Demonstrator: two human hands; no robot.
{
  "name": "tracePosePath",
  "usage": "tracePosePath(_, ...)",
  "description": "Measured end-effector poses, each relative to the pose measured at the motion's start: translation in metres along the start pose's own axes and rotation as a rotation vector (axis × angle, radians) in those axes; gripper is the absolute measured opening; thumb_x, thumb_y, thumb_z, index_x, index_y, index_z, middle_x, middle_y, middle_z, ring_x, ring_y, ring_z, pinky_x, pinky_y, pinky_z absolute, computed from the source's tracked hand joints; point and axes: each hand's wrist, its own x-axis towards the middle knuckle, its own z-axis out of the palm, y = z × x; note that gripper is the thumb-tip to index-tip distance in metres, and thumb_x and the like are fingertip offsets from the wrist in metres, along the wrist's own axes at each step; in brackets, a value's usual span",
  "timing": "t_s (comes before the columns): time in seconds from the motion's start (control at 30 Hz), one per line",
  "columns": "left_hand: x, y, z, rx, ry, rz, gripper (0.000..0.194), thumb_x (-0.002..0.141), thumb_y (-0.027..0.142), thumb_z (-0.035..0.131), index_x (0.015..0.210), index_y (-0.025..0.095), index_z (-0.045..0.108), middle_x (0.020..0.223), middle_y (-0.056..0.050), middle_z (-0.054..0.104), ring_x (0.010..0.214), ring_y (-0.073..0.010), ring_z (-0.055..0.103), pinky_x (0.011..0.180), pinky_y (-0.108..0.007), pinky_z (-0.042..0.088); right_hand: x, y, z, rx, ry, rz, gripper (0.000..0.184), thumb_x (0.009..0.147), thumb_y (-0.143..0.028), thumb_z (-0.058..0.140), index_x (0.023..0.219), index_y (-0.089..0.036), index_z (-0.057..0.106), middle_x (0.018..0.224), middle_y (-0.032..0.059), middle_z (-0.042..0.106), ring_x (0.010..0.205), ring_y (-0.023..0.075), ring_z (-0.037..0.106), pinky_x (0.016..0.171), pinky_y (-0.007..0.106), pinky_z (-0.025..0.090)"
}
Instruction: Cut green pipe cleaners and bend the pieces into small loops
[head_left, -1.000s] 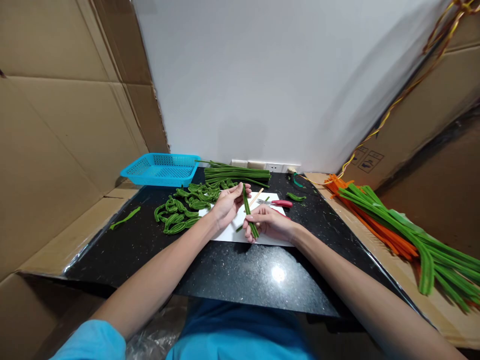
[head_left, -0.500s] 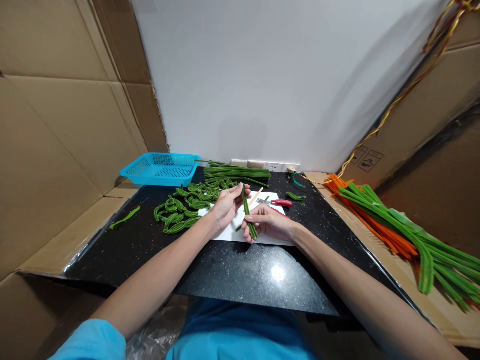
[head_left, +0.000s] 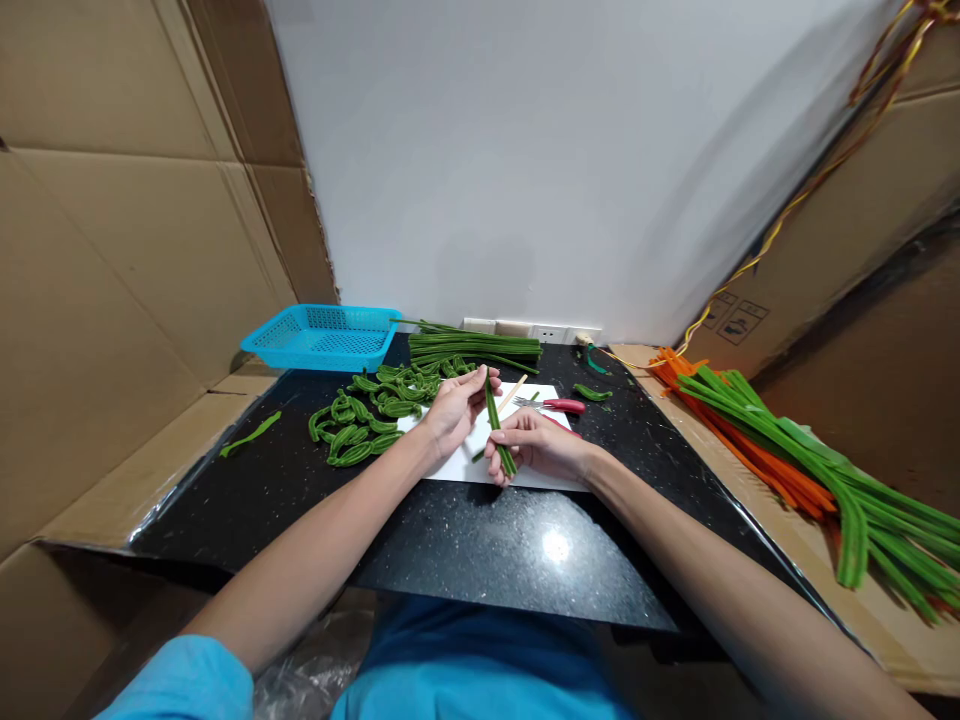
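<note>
Between my two hands stands a narrow folded piece of green pipe cleaner (head_left: 493, 410), tilted slightly. My left hand (head_left: 459, 403) pinches its upper end between thumb and fingers. Lower down, my right hand (head_left: 529, 445) grips the same piece, its bottom end showing past the fingers. Both hands are above a white sheet (head_left: 450, 468). On the sheet lie a thin wooden stick (head_left: 513, 394), a short green scrap and red-handled pliers (head_left: 564, 406), partly hidden behind my right hand. Left of my left hand is a pile of green leaf-shaped pipe cleaner loops (head_left: 360, 425).
A bundle of straight green pipe cleaners (head_left: 472, 347) lies at the back, beside a blue basket (head_left: 322, 362). Green (head_left: 795, 440) and orange bundles (head_left: 772, 470) rest on cardboard at the right. One loop (head_left: 592, 393) and a flat green strip (head_left: 251, 436) lie apart on the black tabletop (head_left: 480, 540).
</note>
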Motion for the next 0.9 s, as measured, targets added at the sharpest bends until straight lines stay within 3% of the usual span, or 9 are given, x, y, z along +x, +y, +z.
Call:
tracePosePath(0.53,-0.0003,-0.0005,0.0005,0.004,0.033,0.019,0.012,0.082,0.020,0.080,0.084,0.009,0.074,0.076,-0.004,0.068,0.070,-0.0092,0.062,0.074,-0.022,0.047,0.0003,-0.0003,0.0003,0.001,0.006,0.009,0.036,0.084,-0.042,0.080,0.090,-0.006,0.076,0.081,0.0134,0.078,0.063,0.0172,0.073,0.059,0.026,0.058)
tracePosePath(0.9,0.0018,-0.0026,-0.0049,0.035,0.031,0.019,0.018,0.090,0.028,0.073,0.093,0.011,0.075,0.089,-0.008,0.072,0.075,-0.0109,0.064,0.075,-0.023,0.049,0.0015,-0.0004,0.0021,0.009,0.042,-0.010,0.039,0.084,-0.044,0.079,0.093,-0.006,0.076,0.082,0.0135,0.077,0.067,0.0183,0.074,0.064,0.028,0.061)
